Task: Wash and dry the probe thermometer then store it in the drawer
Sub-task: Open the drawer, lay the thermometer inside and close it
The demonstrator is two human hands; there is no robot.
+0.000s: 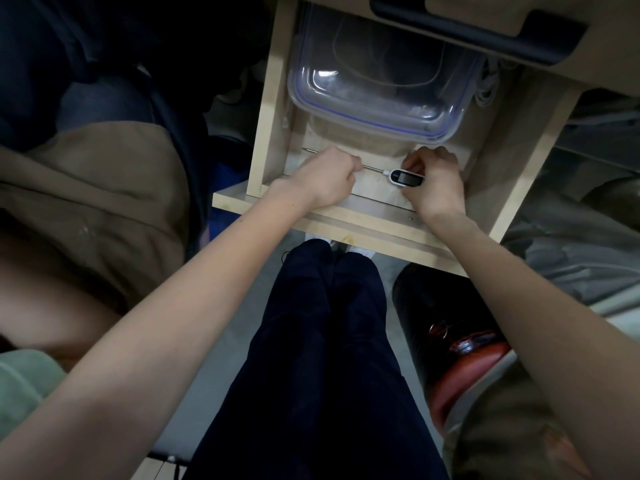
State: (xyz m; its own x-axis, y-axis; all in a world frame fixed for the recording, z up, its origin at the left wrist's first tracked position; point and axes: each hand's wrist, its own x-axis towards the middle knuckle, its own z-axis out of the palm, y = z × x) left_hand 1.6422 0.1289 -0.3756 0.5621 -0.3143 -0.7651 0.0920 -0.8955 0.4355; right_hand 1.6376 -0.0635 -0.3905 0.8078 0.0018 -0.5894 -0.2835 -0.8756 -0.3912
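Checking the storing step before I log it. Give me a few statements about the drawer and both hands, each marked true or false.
1. The probe thermometer lies across the front of the open drawer. True.
2. The right hand holds the thermometer's display end. True.
3. The left hand rests on the clear plastic container. False: it is at the metal probe, in front of the container.
4. The drawer is shut. False: it is pulled out.
5. The container sits behind the thermometer. True.
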